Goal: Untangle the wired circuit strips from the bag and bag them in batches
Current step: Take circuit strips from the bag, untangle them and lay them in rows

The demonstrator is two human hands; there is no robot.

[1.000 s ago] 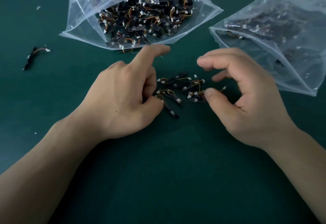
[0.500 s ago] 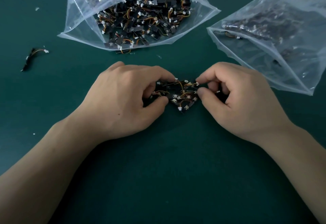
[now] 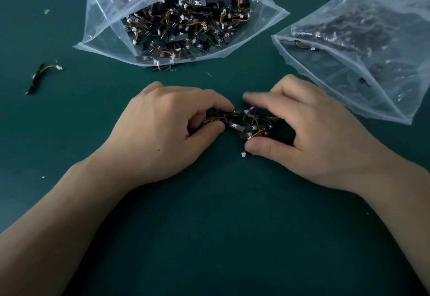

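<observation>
Mid-untangle: left hand [image 3: 167,130] and right hand [image 3: 311,137] both pinch small clump of black wired strips [image 3: 242,126]; next, tease one free.

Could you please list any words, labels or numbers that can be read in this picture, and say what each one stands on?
No text can be read.
Held strips: tiny pale marks, too small and blurred to read.
Open bag: no print shows; the parts inside are too small to read.
Right bag: no print shows.

We see 2 glossy, clear plastic bags [image 3: 109,11] [image 3: 349,46] on a matt, smooth dark green desk [image 3: 209,237].
</observation>
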